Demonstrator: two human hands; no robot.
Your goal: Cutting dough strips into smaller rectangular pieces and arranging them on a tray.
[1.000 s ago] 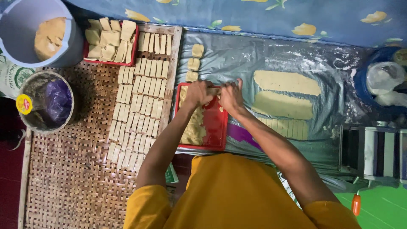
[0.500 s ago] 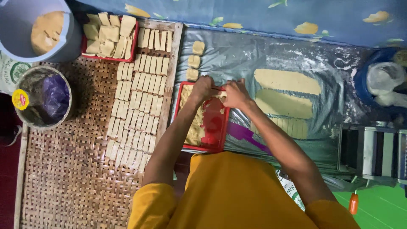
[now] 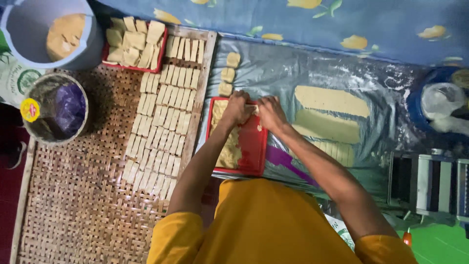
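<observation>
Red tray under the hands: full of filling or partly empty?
Partly empty. In the red tray, tan filling covers only its left side; the right side shows bare red bottom. Both hands, left hand and right hand, meet at its top edge.

Dough pieces [image 3: 166, 107] lie in rows on the woven mat [image 3: 83, 205] (left of the tray [image 3: 251, 146]).

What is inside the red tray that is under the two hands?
The red tray holds pale yellow dough along its left side; the right side is bare. The left hand and right hand cover its far end.
</observation>
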